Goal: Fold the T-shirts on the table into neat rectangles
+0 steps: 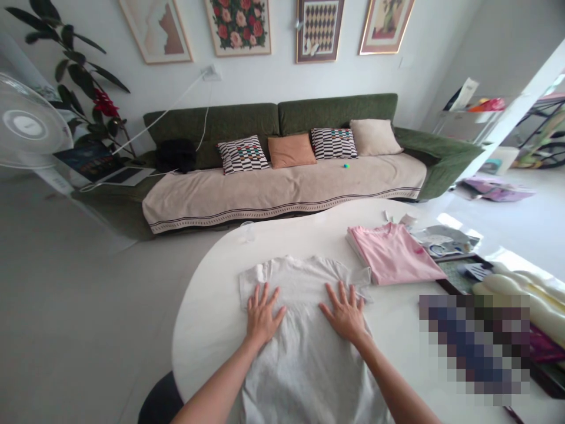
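Observation:
A pale grey short-sleeved T-shirt (304, 359) is spread on the white table (207, 312), its neck pointing away from me and its lower end running out of view. My left hand (263, 315) lies flat on its left side near the sleeve, fingers spread. On the right side, my right hand (344, 312) rests the same way, palm down with the fingers apart. Some creases show in the cloth between and below the hands. Just beyond the right sleeve sits a folded pink T-shirt (397, 253), on top of a pile of folded cloth.
A clear cup (248, 231) stands near the table's far edge. To the right are a grey plastic packet (445, 240), a dark-framed tray (454, 288) and a cream puffy item (521, 300). Behind the table is a green sofa (212, 129) with cushions; a fan (30, 123) stands left.

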Demonstrator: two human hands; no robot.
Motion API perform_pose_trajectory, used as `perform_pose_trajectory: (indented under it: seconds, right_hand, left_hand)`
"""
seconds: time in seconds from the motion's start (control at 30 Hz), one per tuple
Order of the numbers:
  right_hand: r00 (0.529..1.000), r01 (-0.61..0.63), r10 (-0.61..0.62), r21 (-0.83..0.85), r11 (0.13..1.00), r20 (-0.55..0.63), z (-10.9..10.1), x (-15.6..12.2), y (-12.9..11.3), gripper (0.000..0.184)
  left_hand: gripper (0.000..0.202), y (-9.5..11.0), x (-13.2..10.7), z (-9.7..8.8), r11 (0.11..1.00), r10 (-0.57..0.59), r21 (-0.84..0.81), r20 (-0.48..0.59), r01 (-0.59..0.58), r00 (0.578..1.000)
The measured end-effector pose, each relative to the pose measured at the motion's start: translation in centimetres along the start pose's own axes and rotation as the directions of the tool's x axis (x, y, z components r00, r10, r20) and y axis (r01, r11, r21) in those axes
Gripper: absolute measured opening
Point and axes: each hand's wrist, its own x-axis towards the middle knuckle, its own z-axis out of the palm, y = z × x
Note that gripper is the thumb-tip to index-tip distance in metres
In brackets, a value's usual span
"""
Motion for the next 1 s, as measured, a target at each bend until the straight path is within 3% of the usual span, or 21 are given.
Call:
perform_pose_trajectory:
  seconds: [0.13,0.23,0.5,0.77,1.0]
  right_hand:
    - [0.998,0.013,-0.014,0.005,1.0,0.065,-1.4,2.0,0.7,0.061]
    - [0.999,-0.034,0.034,-0.009,0.999,0.015,-2.3,3.6,0.2,0.059]
    - [0.997,0.02,-0.024,-0.063,0.998,-0.074,0.3,4.4,-1.5,0.062]
    - [0.996,0.018,-0.026,-0.096,0.995,-0.088,0.1,9.5,-1.0,0.064]
    - [0.991,0.067,-0.076,-0.09,0.994,-0.108,0.4,11.1,-0.7,0.064]
  left_hand:
    - [0.055,0.0,0.1,0.0,1.0,-0.003,-0.001,0.017,0.003,1.0]
    - [0.054,0.0,0.1,0.0,1.0,0.002,-0.003,0.019,-0.002,1.0]
    - [0.063,0.0,1.3,0.1,0.998,-0.044,0.042,0.006,0.044,0.999]
    - [0.064,-0.3,6.1,1.0,0.994,-0.101,0.048,0.024,0.1,0.995]
    - [0.066,-0.4,6.3,1.4,0.993,-0.112,0.051,0.05,0.11,0.992]
